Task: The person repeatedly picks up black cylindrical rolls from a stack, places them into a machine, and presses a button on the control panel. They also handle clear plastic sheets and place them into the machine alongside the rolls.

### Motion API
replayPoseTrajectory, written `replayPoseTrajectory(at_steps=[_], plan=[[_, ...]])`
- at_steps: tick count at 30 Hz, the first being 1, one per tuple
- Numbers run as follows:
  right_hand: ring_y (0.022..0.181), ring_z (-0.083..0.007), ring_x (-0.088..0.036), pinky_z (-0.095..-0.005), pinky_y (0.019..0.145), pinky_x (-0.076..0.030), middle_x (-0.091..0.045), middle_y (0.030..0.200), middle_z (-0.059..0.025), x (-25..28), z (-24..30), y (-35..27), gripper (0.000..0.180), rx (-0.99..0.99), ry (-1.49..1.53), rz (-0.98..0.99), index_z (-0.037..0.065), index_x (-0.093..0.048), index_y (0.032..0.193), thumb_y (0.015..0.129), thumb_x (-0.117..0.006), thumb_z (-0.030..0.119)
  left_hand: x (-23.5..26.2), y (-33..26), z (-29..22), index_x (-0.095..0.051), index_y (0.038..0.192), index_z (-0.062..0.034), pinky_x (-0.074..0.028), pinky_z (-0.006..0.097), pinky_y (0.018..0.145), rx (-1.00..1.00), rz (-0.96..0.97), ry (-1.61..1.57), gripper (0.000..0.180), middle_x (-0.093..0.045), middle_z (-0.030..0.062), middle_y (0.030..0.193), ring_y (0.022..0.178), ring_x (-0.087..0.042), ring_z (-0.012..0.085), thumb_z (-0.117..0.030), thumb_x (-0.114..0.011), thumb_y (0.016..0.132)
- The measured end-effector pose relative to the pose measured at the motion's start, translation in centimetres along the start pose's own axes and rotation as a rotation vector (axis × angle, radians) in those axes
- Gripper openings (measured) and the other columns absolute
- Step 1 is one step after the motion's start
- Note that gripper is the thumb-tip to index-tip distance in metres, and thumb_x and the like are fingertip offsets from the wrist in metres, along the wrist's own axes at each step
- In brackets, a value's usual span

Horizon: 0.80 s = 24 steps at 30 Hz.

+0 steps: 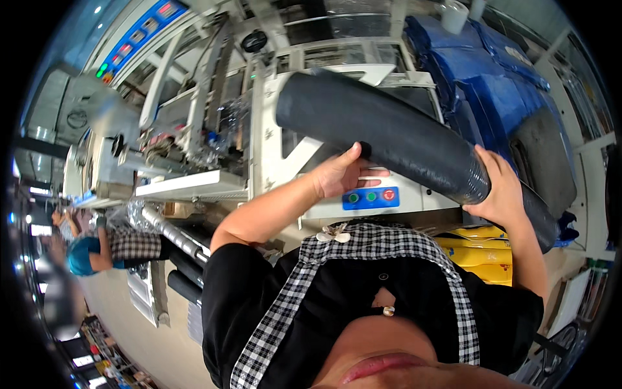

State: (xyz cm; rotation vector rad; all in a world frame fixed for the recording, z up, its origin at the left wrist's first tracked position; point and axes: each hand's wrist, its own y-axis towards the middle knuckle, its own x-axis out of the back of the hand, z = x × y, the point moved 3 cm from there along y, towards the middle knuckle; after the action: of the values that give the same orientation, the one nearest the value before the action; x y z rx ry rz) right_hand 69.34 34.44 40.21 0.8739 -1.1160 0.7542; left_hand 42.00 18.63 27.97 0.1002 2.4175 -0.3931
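Roll: a long dark roll of plastic film, held aslant in the air in front of the white machine, its upper end toward the machine's top, its lower end toward the right.
Left hand: the left hand is under the middle of the roll, thumb pressed up against it, fingers curled behind.
Right hand: the right hand is clasped around the roll's lower end.
Control panel: a blue panel with green and red buttons, on the machine's front edge just beneath the left hand.
Background: blue bundles behind the roll; yellow packs below the right forearm; another person at far left.
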Motion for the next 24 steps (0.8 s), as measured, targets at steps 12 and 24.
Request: replayPoseTrajectory(at_steps=[12,24], plan=[[0.113,-0.0354,-0.049,-0.0430,0.100,-0.039,-0.049,0.125,-0.0149,-4.2,-19.4,-0.2,0.104,-0.090,-0.214,0.179,0.015,-0.041,0.138,0.042,-0.081,0.013,3.3,20.0,8.8,-0.041,0.135,-0.0048,-0.039,0.039,0.102,0.188,-0.133,-0.253,0.082,-0.055,0.0069,0.127,0.120,-0.050,0.0225,-0.072,-0.033,0.087],[0.113,-0.0330,-0.049,-0.0413,0.099,-0.041,-0.049,0.125,-0.0140,-13.7,-24.3,14.5,0.104,0.080,-0.104,0.298,0.017,-0.039,0.140,0.045,-0.082,0.018,12.2,22.4,6.8,-0.045,0.127,-0.0067,-0.041,0.038,0.099,0.045,-0.500,-0.464,0.054,-0.055,0.0099,0.125,0.117,-0.052,0.0255,-0.051,-0.031,0.099]])
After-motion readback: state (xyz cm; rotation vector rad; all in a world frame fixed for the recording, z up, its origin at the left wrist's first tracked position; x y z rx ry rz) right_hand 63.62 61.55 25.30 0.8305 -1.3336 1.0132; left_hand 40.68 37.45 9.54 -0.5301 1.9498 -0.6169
